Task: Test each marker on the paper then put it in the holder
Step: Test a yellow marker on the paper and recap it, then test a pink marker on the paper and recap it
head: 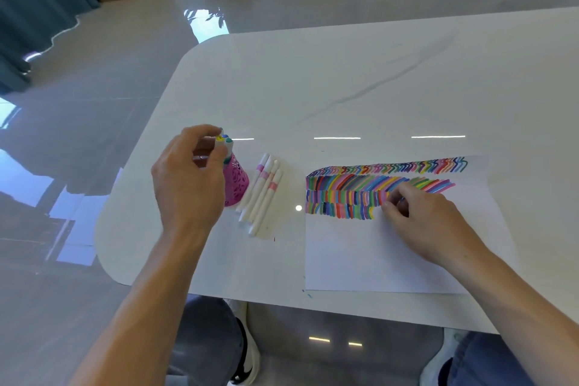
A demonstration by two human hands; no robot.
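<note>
Here the left hand (pixel 188 178) has its fingertips closed narrowly on the top end of a marker (pixel 221 139) that stands with others in the pink holder (pixel 236 182). The pinch is up at the coloured caps, and the palm hides most of the holder's left side. The wrist is raised above the table (pixel 344 72), with the forearm running in from the near left. Just right of the holder, close against its base, lie the loose markers (pixel 263 191), a white bundle with long axes running away from the person and far ends tipped slightly right. They sit between the two hands, and the left one is plainly nearer, so I judge the next pickup falls to it. The right hand (pixel 419 216) rests on the paper (pixel 360 254) with its fingers curled at the last coloured strokes; whether it pinches anything I cannot tell.
</note>
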